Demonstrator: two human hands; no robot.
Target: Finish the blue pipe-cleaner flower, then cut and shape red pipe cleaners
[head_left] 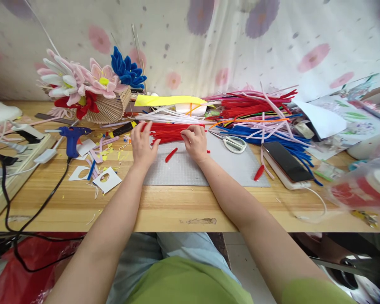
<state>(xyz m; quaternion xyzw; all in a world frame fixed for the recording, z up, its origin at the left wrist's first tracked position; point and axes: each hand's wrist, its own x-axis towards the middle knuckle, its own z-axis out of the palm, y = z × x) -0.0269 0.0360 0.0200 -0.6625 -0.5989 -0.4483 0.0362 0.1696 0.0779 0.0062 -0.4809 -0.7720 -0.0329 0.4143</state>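
A bundle of red pipe cleaners (169, 131) lies across the far part of a grey cutting mat (177, 175). At its left end is my left hand (142, 145), fingers spread and thumb apart. My right hand (195, 143) rests over the right part of the bundle, its fingers bent and the tips pinched together at the red stems. How many stems the pinch takes in is hidden. A short fuzzy red piece (171, 155) lies on the mat between my hands. Another red piece (259, 172) sits near the mat's right edge. Scissors (234, 144) with pale handles lie right of my right hand.
Left are a blue glue gun (72, 141), a power strip (15, 173), paper scraps (107, 180) and pipe-cleaner flowers (103, 80). Behind the mat lie blue pipe cleaners (272, 137) and more red ones (253, 104). Right are a phone (286, 160) and a bagged cup (357, 185).
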